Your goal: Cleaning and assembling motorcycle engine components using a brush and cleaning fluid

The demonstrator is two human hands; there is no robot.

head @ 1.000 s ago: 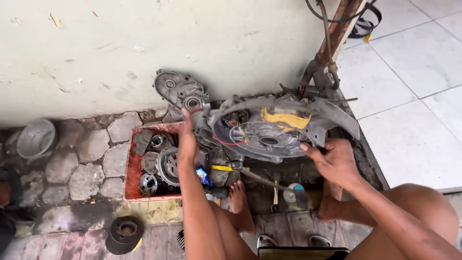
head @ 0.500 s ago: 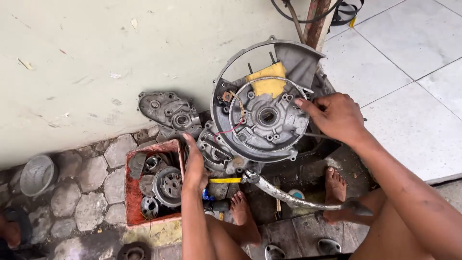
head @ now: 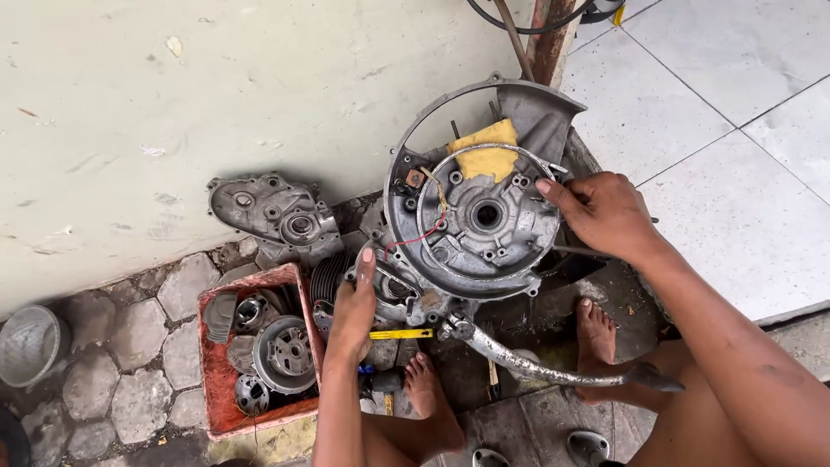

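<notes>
Pale wall point(head: 173, 104), stone paving, tiled floor. We prop the engine case point(head: 471, 216) upright against the wall. Our right hand point(head: 605, 212) curls on its right rim; our left hand point(head: 353, 307) grips its lower-left edge, beside a red tray point(head: 216, 419) of parts.

1. Engine crankcase point(head: 480, 216): grey cast metal, grimy, tilted up on edge with its round open face toward the camera
2. Round shroud rim encloses a central hub with a dark bore
3. Yellow sponge piece point(head: 488, 149) wedged in the upper cavity
4. Red wire point(head: 415, 239) runs across the lower left face
5. Curved kick lever point(head: 536, 363) projects from the base toward lower right
</notes>
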